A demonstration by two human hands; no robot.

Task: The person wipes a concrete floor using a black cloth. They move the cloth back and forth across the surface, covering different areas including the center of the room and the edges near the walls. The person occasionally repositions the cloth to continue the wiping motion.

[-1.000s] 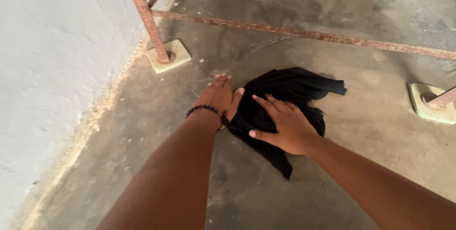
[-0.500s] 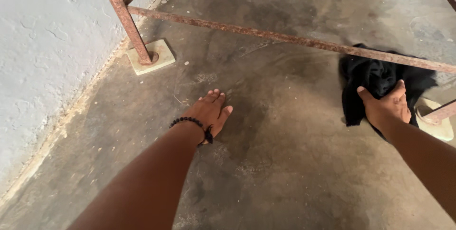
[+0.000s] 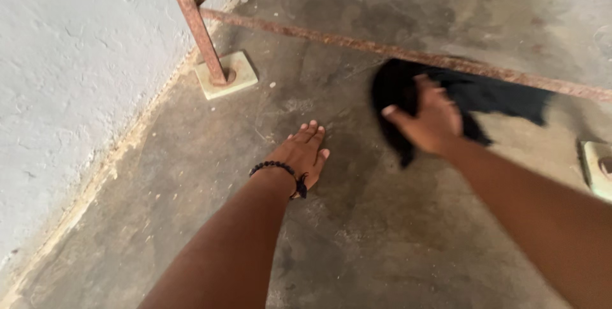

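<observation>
The right hand (image 3: 428, 117) grips the black cloth (image 3: 484, 95) against the floor (image 3: 395, 232), while the left hand (image 3: 303, 153) lies spread flat.

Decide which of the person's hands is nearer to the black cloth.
Right. The right hand lies on the black cloth; the left hand rests flat on the concrete floor, apart from it.

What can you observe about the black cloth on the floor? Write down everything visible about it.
The black cloth looks like soft, crumpled fabric, motion-blurred, so no weave or seams can be made out. It lies spread on the grey concrete floor, partly beneath the rusty metal bar. The right hand presses on its left end, with a bunched tail trailing below; the rest stretches rightward.
</observation>
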